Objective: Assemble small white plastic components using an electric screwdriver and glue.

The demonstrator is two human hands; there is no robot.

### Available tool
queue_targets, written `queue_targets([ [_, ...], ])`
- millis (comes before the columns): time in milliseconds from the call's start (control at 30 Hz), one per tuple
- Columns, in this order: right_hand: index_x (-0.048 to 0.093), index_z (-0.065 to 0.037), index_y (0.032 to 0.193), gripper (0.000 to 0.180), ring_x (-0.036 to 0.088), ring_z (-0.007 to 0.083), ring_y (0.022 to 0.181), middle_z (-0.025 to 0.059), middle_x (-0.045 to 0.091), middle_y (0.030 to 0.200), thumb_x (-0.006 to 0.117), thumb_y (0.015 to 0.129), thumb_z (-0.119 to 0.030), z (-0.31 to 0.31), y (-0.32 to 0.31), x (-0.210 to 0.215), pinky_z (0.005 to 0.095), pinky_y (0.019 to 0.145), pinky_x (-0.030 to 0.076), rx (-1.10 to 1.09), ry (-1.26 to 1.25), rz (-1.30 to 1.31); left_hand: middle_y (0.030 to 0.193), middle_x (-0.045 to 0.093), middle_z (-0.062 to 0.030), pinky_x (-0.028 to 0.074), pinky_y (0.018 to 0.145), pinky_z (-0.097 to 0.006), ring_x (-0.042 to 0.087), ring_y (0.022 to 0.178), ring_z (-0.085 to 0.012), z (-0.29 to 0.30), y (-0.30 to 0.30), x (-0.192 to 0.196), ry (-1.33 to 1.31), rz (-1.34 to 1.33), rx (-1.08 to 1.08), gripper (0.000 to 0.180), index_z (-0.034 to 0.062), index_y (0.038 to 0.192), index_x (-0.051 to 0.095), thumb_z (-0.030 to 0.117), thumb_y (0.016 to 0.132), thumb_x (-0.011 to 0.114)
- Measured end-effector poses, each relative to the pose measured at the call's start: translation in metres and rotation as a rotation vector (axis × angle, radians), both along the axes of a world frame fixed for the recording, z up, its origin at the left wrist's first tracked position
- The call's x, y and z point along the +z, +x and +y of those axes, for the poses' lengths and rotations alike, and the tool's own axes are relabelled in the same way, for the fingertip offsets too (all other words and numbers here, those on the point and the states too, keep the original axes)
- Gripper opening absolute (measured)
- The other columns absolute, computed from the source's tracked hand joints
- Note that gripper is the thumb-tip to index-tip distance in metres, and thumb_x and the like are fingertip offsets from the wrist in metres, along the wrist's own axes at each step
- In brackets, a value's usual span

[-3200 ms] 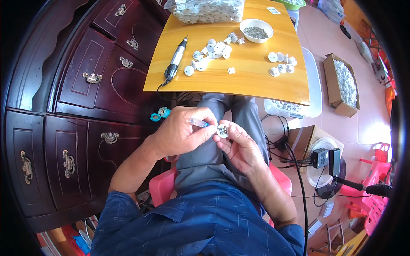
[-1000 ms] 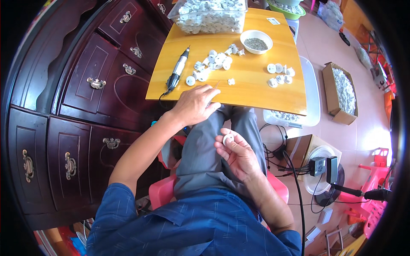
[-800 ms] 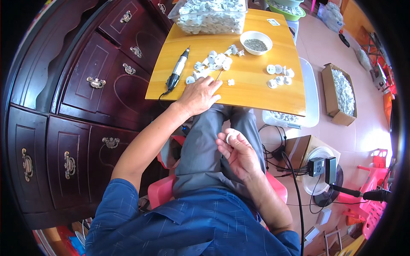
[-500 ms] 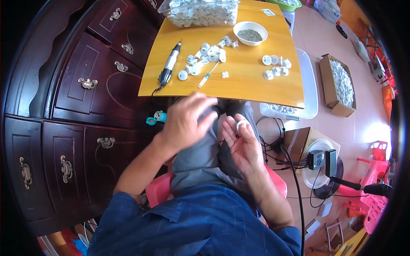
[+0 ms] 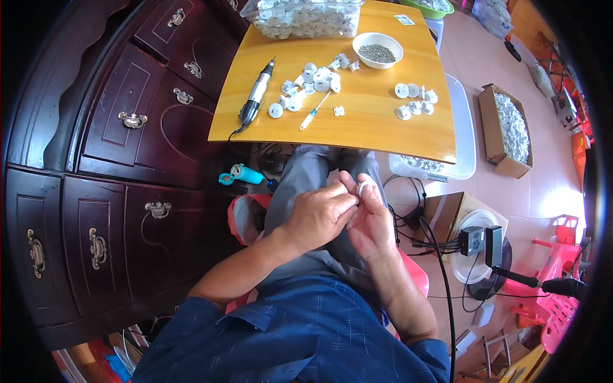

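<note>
Over my lap, just short of the table's near edge, my two hands meet. My right hand (image 5: 371,223) is palm up, its thumb and fingers pinching a small white plastic part (image 5: 362,187). Against its fingers presses my left hand (image 5: 319,216), fingers bunched together; whatever lies in their tips is hidden. On the table (image 5: 377,137), nearest my hands, are a single small white plastic piece (image 5: 339,111), a thin screwdriver with a pale handle (image 5: 309,120) and a pile of round white plastic parts (image 5: 322,80). A corded electric screwdriver (image 5: 257,94) lies left of the pile.
A white bowl of small metal screws (image 5: 377,51) and a clear bin of white parts (image 5: 306,19) stand farther back. Several white parts (image 5: 415,102) sit at the table's right. Dark drawers (image 5: 128,153) flank the left; a cardboard box (image 5: 504,131) and cables (image 5: 440,255) are on the right.
My left hand has moved right and down from near the table edge to my right hand, and its fingers have closed. My right hand keeps its hold on the white part.
</note>
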State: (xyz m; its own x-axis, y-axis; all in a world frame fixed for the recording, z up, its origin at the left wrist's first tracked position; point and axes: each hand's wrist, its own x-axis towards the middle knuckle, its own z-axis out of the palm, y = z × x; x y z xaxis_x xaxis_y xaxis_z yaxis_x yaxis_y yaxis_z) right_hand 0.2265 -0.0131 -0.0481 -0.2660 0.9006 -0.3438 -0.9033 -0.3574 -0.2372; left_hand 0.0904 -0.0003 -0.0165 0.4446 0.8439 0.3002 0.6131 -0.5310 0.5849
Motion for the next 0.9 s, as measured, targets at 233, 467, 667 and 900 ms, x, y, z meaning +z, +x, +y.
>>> queue_targets([
  [233,0.056,-0.011,0.122,0.023,0.059,0.0164,0.108,0.0066,0.064,0.113,0.049,0.103,-0.021,0.002,0.001,0.012,0.0309,0.090,0.048,0.028,-0.082,-0.117,0.084,0.065,-0.0048,0.051,0.065,-0.024,0.065,0.076,-0.0099,0.005,-0.009,0.005,-0.410,-0.471,0.096,0.005,-0.0018,0.091,0.068,-0.002,0.086,0.065],
  [467,0.060,-0.010,0.109,0.016,0.061,0.0101,0.076,-0.0007,0.063,0.095,0.056,0.100,-0.022,-0.004,-0.001,0.008,0.0247,0.068,0.050,0.188,0.091,-0.275,0.088,0.063,-0.0038,0.050,0.073,-0.021,0.062,0.082,-0.0072,0.012,-0.015,0.008,-0.509,-0.728,0.154,0.006,-0.0035,0.093,0.067,-0.003,0.089,0.063],
  [667,0.061,-0.010,0.098,0.014,0.056,0.0086,0.069,-0.0003,0.060,0.087,0.055,0.100,-0.022,-0.006,-0.005,0.010,0.0234,0.061,0.044,0.161,0.103,-0.336,0.090,0.063,-0.0047,0.051,0.070,-0.022,0.064,0.079,-0.0089,0.010,-0.020,0.013,-0.470,-0.619,0.106,0.006,-0.0032,0.093,0.067,-0.003,0.089,0.063],
  [900,0.061,-0.009,0.089,0.017,0.051,0.0090,0.065,0.0013,0.058,0.080,0.056,0.099,-0.022,-0.007,-0.006,0.014,0.0240,0.058,0.041,0.107,0.163,-0.361,0.089,0.068,-0.0046,0.052,0.072,-0.024,0.065,0.080,-0.0093,0.012,-0.025,0.032,-0.527,-0.576,0.015,0.009,-0.0021,0.096,0.069,-0.002,0.088,0.064],
])
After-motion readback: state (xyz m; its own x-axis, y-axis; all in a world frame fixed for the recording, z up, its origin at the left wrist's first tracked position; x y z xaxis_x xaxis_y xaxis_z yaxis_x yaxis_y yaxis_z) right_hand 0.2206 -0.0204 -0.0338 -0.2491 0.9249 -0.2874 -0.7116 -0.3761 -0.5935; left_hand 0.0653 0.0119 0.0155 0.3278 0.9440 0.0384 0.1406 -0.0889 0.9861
